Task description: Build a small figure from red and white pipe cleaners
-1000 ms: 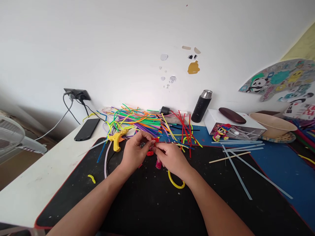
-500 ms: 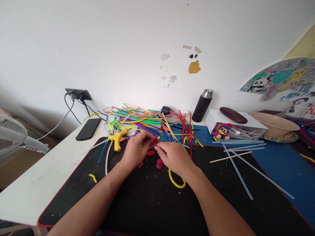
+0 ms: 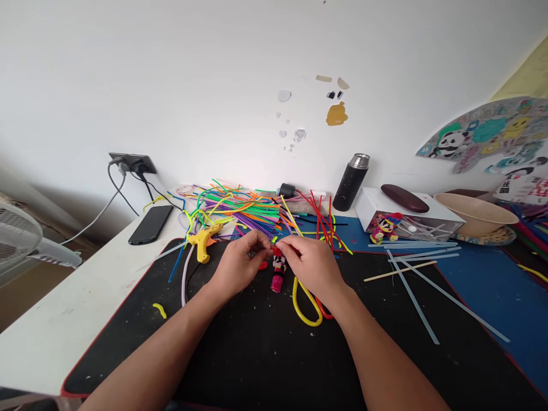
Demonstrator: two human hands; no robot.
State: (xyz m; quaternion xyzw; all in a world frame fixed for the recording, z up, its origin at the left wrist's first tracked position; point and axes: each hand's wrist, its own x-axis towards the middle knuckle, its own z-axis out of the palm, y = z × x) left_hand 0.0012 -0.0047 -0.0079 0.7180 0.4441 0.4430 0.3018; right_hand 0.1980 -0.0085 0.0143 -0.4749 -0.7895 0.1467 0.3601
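Note:
Over the middle of the black mat, my left hand [image 3: 245, 260] and my right hand [image 3: 314, 265] meet with their fingertips pinched close together. Between them shows a small red fuzzy piece [image 3: 277, 250], largely covered by the fingers. Just below the fingertips lies a small doll figure [image 3: 278, 274] with a magenta base and a black-and-white middle; its top is hidden. A flat red piece [image 3: 262, 265] lies beside my left fingers. A yellow loop [image 3: 309, 319] and part of a red loop [image 3: 324, 311] come out from under my right hand.
A yellow glue gun [image 3: 204, 242] and a heap of coloured pipe cleaners [image 3: 248, 208] lie behind. A phone [image 3: 150, 225] rests at left. To the right are a black thermos [image 3: 351, 181], a white box [image 3: 372, 208], a finished doll [image 3: 386, 228], a bowl [image 3: 475, 214] and glue sticks [image 3: 413, 299].
My fingertips have shifted slightly, and my right hand has come up and over the red piece. More of the doll now shows below them, and a red loop shows under my right wrist.

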